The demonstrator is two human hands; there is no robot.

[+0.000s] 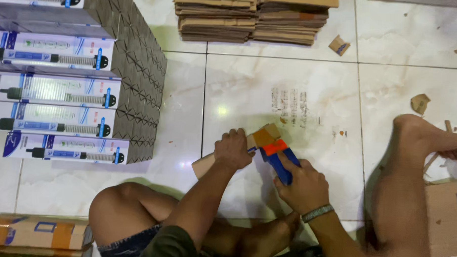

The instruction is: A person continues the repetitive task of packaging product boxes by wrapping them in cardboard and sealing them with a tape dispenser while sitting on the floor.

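Now, left hand (pixel 233 149) on cardboard piece (pixel 207 164); right hand (pixel 302 187), tape dispenser (pixel 277 154)

White tile floor (pixel 308 161) bears stacked cardboard (pixel 252 15), boxes (pixel 63 77).

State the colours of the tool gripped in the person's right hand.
Blue with an orange band: the tool in the right hand, shown in the head view.

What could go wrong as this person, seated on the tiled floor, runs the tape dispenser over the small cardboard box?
1. The left hand steadies the small cardboard box right beside the blue and orange tape dispenser held by the right hand; a slip might nick the fingers.
2. Cardboard scraps lie on the glossy tiled floor; stepping on one could cause a slide.
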